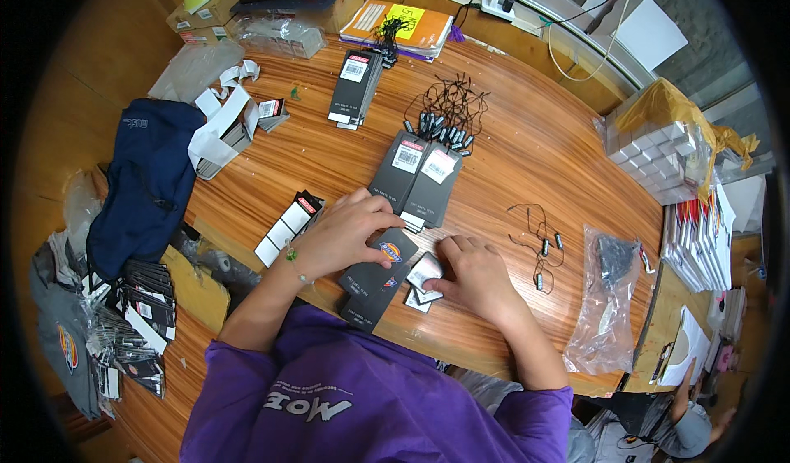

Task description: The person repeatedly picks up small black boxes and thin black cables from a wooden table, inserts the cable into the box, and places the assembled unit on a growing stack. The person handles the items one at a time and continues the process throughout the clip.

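Observation:
My left hand (337,232) curls its fingers and thumb around the upper part of a dark grey hang tag (369,275) with a coloured logo. More dark tags lie under it at the table's near edge. My right hand (480,275) is closed on a small pale card (425,272), its thumb on the top of a little pile. Just beyond both hands lie two stacks of dark hang tags (436,187) with white stickers. Black strings with small metallic ends (444,130) bunch at their far end. What the left fingertips touch underneath is hidden.
Loose strings (539,249) and a clear plastic bag (605,298) lie on the right. Another tag stack (355,88) is farther back. White-stickered tags (288,228) sit left of my hand, near a navy cloth bag (144,183). A wrapped block of small boxes (658,154) stands far right.

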{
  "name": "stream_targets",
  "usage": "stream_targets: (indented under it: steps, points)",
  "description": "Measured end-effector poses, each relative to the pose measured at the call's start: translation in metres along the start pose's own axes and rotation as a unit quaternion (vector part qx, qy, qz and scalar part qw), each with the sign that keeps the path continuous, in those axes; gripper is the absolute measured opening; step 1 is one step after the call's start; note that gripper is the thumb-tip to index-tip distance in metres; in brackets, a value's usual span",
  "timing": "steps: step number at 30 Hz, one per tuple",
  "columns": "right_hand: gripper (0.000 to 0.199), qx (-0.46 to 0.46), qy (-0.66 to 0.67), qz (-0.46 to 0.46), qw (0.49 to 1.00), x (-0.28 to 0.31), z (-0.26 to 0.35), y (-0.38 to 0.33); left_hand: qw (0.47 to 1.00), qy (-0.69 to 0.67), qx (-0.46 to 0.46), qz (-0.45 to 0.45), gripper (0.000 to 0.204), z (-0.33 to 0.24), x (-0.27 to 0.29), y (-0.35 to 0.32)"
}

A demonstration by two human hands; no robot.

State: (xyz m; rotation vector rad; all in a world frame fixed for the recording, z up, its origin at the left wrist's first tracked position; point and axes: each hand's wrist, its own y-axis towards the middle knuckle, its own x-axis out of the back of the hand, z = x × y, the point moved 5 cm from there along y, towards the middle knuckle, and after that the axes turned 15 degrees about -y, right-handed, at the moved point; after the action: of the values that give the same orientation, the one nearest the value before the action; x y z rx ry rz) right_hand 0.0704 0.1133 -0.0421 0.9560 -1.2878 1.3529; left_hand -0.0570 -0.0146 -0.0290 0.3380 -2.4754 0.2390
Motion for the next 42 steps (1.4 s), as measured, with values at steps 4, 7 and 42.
stream_targets:
  steps: [4, 7, 42]
  points:
    - [0.034, 0.004, 0.125, 0.011, 0.992, -0.004, -0.008, 0.004, 0.999, 0.000, -0.030, -0.021, 0.052, -0.002, 0.002, -0.002]
    - [0.027, -0.005, 0.242, 0.049, 0.969, -0.010, -0.015, 0.006, 0.989, -0.142, 0.016, -0.020, 0.045, -0.001, 0.002, -0.007]
    - [0.016, -0.233, -0.061, -0.111, 0.964, 0.023, -0.185, -0.051, 0.821, -0.559, -0.001, -0.113, 0.024, -0.032, -0.037, 0.000]
